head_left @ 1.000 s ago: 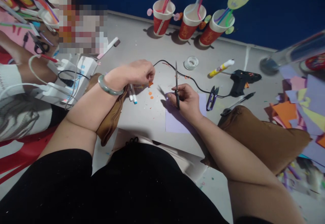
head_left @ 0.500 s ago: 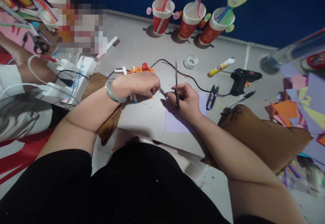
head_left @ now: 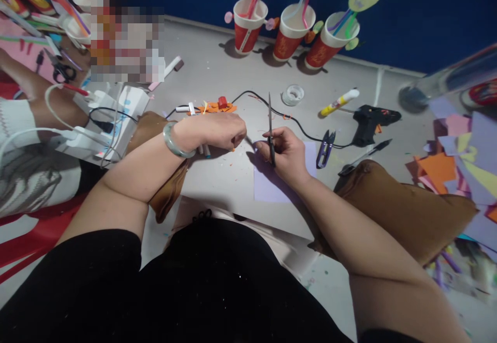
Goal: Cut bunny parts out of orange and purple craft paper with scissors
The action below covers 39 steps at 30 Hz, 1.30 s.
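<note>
My right hand (head_left: pixel 286 156) is wrapped around a pair of black-handled scissors (head_left: pixel 271 120), one blade pointing up and away from me. Beneath that hand lies a sheet of light purple paper (head_left: pixel 267 190) on the table. To its left, my left hand (head_left: pixel 223 131), below a pale green bangle (head_left: pixel 174 142), has its fingers curled in; whatever they pinch is hidden or too small to name. Just behind the left hand are orange paper scraps (head_left: pixel 205 107) with a red cap-like piece (head_left: pixel 222 102) and white markers (head_left: pixel 181 109).
Three red paper cups (head_left: pixel 246 40) with paper faces stand at the back. A tape roll (head_left: pixel 292 95), glue stick (head_left: pixel 339 102), purple thread snips (head_left: pixel 325 150) and black glue gun (head_left: pixel 375 120) lie to the right. A power strip (head_left: pixel 130 112) and another person's arm (head_left: pixel 58 107) are at left.
</note>
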Each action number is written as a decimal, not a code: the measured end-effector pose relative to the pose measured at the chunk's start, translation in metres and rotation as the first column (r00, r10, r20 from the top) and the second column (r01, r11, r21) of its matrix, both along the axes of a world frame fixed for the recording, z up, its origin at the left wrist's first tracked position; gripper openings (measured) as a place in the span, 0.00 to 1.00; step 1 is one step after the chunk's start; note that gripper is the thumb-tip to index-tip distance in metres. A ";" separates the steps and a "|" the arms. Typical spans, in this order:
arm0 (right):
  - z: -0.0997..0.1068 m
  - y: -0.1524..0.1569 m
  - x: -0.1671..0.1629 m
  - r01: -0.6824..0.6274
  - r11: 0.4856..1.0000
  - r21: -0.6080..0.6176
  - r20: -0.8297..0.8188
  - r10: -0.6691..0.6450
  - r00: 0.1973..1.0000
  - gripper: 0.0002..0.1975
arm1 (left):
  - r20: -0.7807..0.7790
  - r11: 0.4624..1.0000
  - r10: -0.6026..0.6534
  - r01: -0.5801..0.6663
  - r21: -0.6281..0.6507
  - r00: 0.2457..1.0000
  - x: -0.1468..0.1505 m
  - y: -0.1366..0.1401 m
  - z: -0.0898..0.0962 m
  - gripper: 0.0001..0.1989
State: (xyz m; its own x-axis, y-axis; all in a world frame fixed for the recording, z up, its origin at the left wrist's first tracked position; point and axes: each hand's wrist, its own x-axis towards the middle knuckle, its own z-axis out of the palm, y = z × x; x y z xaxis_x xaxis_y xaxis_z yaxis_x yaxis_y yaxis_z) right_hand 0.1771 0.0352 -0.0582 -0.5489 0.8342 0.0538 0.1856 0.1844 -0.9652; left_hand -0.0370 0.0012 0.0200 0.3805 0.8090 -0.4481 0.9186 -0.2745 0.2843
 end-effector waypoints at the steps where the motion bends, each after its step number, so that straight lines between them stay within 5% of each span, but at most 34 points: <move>1: 0.000 0.000 0.000 0.000 1.000 -0.001 0.000 0.000 1.000 0.17 | -0.004 1.000 0.007 -0.007 -0.003 1.000 -0.001 0.000 0.002 0.12; 10: -0.002 -0.001 0.000 -0.005 1.000 -0.012 -0.024 0.005 1.000 0.14 | -0.011 0.994 0.111 -0.111 0.002 0.994 -0.014 0.005 0.007 0.13; 33: -0.004 0.001 0.000 0.002 1.000 0.026 -0.023 -0.002 1.000 0.14 | -0.092 0.998 0.044 -0.041 0.037 0.995 -0.003 0.001 0.002 0.15; 36: -0.005 0.001 0.000 0.009 1.000 0.014 -0.044 -0.009 0.999 0.15 | -0.002 0.995 0.056 -0.055 0.087 0.998 -0.006 0.001 0.000 0.12; 39: -0.006 0.001 0.000 0.020 1.000 -0.021 -0.097 -0.022 0.995 0.18 | 0.270 0.975 0.147 -0.185 0.121 0.952 -0.004 0.002 0.001 0.07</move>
State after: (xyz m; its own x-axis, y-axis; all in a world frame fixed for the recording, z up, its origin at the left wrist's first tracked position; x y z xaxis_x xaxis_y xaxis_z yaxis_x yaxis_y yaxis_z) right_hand 0.1769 0.0358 -0.0638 -0.5244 0.8467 0.0898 0.0940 0.1624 -0.9822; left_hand -0.0406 0.0028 0.0209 0.3228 0.9187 -0.2277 0.8550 -0.1799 0.4865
